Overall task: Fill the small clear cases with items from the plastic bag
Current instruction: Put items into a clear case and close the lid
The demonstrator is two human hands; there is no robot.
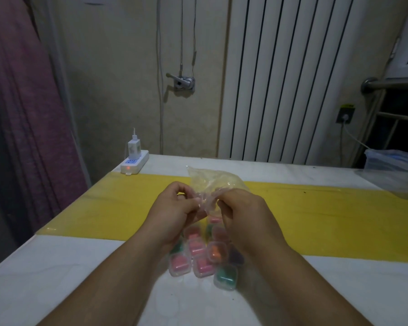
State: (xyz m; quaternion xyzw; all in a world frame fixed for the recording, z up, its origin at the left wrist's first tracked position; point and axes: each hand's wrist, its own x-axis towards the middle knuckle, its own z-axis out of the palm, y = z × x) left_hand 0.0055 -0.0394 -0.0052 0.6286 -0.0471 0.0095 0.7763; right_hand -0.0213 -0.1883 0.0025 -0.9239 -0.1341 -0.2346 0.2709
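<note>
A crumpled clear plastic bag (212, 182) is held up over the yellow strip of the table. My left hand (177, 208) pinches its near end from the left. My right hand (240, 208) grips the same end from the right, fingers curled into the plastic. Beneath and between my wrists lie several small clear cases on the white tabletop, holding pink (201, 267), orange (217, 251) and green (225, 277) items. Some cases are partly hidden under my hands. What the bag holds cannot be made out.
A white power strip (134, 164) with a charger plugged in sits at the table's far left corner. A clear lidded container (396, 165) stands at the far right edge. A radiator and wall lie behind the table (57, 278).
</note>
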